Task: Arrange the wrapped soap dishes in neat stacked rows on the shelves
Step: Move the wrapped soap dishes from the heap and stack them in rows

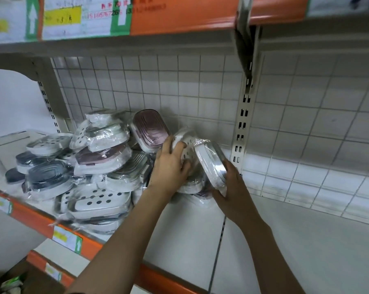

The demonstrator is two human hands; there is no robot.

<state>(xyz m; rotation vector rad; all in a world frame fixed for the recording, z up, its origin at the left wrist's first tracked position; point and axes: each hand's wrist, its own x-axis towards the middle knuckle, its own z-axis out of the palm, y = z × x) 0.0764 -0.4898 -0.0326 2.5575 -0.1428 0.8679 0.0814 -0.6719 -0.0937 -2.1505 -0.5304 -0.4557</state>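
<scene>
Head view looks down along both your bare forearms, which reach forward and converge over the white shelf [285, 240] toward its back grid panel [200, 85]. Your left hand [171, 164] lies palm down with the fingers curled over a white perforated soap dish [186, 145] in clear wrap, holding it tilted up on edge near the grid panel. Your right hand [232, 187] comes in from the right with the wrist bent inward; its thumb and fingers clamp the lower end of a second wrapped dish [211, 164], white with a shiny rim, which stands on edge and leans against the perforated one. Beneath these two, more wrapped dishes lie on the shelf, partly hidden by your hands. To the left sits a loose heap of wrapped soap dishes [98, 158] in white, grey and mauve, tumbled at mixed angles rather than in rows; a mauve dish [150, 129] leans upright against the grid just beside your left fingers. An orange price rail [37, 215] with paper labels runs along the shelf front, and a slotted upright post [243, 115] stands just behind your right hand.
</scene>
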